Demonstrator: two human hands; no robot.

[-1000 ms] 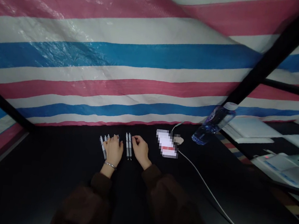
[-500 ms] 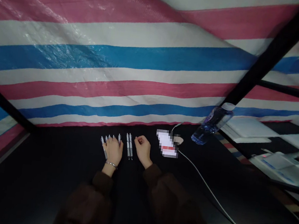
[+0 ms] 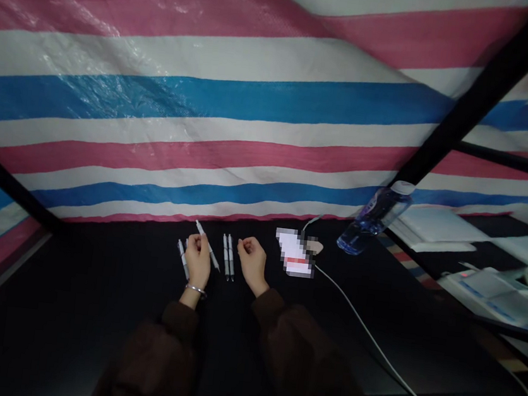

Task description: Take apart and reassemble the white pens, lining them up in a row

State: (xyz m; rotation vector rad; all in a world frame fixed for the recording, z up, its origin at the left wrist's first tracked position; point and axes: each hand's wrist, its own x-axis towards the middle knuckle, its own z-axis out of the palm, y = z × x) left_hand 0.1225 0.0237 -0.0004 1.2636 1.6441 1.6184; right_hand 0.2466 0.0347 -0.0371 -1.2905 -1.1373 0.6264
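My left hand (image 3: 198,259), with a bracelet at its wrist, is closed on a white-and-grey pen (image 3: 212,254). This pen slants, its upper end to the left and its lower end to the right of the fingers. Other pens (image 3: 183,259) lie just left of that hand and are partly hidden by it. Between my hands, two matching pens (image 3: 228,259) lie side by side on the black table. My right hand (image 3: 252,264) rests to the right of this pair, its fingers curled together and nothing visible in them.
Right of my right hand lies a blurred-out phone (image 3: 293,252) beside a pale object (image 3: 314,247). A white cable (image 3: 365,317) runs toward the lower right. Farther back stands a clear bottle (image 3: 376,218). Striped sheeting (image 3: 237,99) and black frame bars (image 3: 485,96) border the table (image 3: 66,302).
My left hand was spread flat over the row of pens; now its fingers are closed, with one pen tilted in them. My right hand and the two middle pens have hardly moved.
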